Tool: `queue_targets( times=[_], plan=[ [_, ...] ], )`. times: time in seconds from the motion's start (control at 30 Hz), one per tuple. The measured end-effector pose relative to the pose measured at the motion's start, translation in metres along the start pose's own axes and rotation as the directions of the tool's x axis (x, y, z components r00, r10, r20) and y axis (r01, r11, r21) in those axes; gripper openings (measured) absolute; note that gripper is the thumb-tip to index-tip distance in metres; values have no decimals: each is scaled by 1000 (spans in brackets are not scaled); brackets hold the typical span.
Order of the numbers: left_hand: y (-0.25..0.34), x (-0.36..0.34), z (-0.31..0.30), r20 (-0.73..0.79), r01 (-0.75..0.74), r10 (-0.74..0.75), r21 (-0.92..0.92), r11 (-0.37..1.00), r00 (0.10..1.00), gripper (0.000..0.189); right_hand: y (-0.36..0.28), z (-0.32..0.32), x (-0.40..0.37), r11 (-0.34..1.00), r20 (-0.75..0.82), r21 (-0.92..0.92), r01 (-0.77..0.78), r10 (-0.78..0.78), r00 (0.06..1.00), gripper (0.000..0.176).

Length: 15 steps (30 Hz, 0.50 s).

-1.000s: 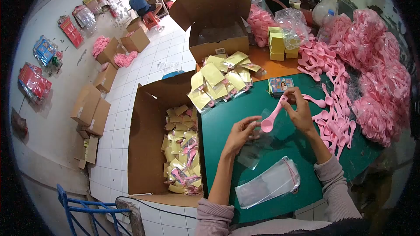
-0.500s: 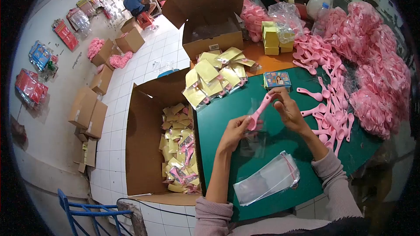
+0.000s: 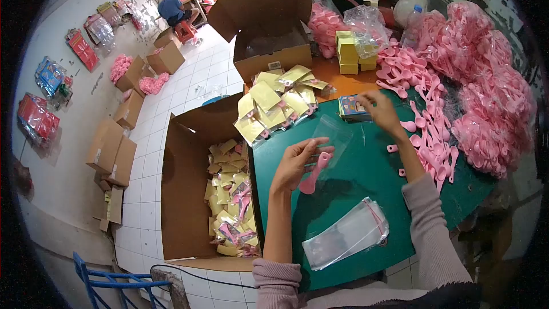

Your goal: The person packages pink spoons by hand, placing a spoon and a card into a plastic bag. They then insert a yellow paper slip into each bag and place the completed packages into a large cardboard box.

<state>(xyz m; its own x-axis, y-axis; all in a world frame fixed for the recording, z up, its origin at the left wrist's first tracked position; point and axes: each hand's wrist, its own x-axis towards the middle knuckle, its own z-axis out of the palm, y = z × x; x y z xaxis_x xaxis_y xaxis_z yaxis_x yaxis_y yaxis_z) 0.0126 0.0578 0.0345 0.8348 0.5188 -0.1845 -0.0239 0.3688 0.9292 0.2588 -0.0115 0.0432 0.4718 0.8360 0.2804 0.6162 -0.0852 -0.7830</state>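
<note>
My left hand is closed on a pink spoon, its bowl pointing down. The same hand holds a clear plastic bag, which spreads out beyond its fingers. My right hand is at the right side of a small stack of printed cards, fingers bent and pinching at the top card. A pile of clear bags lies on the green table nearest my body. Loose pink spoons lie to the right of my right hand.
Left of the table stands an open carton with packed spoons inside. Packets with yellow cards lie at the table's far left. Bagged pink spoons are heaped at the right. A person sits far back.
My right hand has let go of the spoon and moved up to the card stack. The spoon now hangs lower in my left hand, and the bag lies spread beyond it.
</note>
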Motion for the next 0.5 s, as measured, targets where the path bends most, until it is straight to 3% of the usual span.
queue_targets(
  times=[0.07, 0.1, 0.17, 0.23, 0.3, 0.37, 0.43, 0.47, 0.5],
  plan=[
    [0, -2, -2, -26, -5, 5, 16, 1000, 1000, 35, 48, 6, 19, 933, -309, -340, -115, 5, 951, 29],
    [0, -3, -2, -37, 2, 0, 49, 999, 999, 35, 63, 8, 22, 935, -310, -338, -109, -1, 951, 29],
    [2, -3, -5, -53, 10, -6, 85, 996, 999, 36, 82, 13, 23, 929, -239, -285, -236, 169, 956, 29],
    [0, -2, -6, -46, 10, -5, 110, 994, 999, 35, 78, 14, 23, 922, -249, -265, -282, 217, 944, 30],
    [-5, -2, -7, -37, 20, -17, 85, 996, 999, 34, 80, 13, 22, 924, -420, -345, -164, 4, 908, 29],
    [-2, 0, -6, -22, 6, -5, 68, 998, 1000, 34, 68, 5, 19, 935, -399, -315, -164, 26, 916, 26],
    [1, -3, -4, -60, 43, -37, 100, 994, 998, 33, 43, -5, 9, 993, -112, 117, -19, 32, 993, 21],
    [1, -3, -4, -61, 41, -36, 95, 995, 998, 33, 19, -5, -2, 931, 5, 359, -65, 68, 998, 18],
    [1, -3, -4, -61, 40, -34, 92, 995, 998, 33, -3, -5, -12, 933, 9, 355, -65, 66, 998, 18]
  ],
)
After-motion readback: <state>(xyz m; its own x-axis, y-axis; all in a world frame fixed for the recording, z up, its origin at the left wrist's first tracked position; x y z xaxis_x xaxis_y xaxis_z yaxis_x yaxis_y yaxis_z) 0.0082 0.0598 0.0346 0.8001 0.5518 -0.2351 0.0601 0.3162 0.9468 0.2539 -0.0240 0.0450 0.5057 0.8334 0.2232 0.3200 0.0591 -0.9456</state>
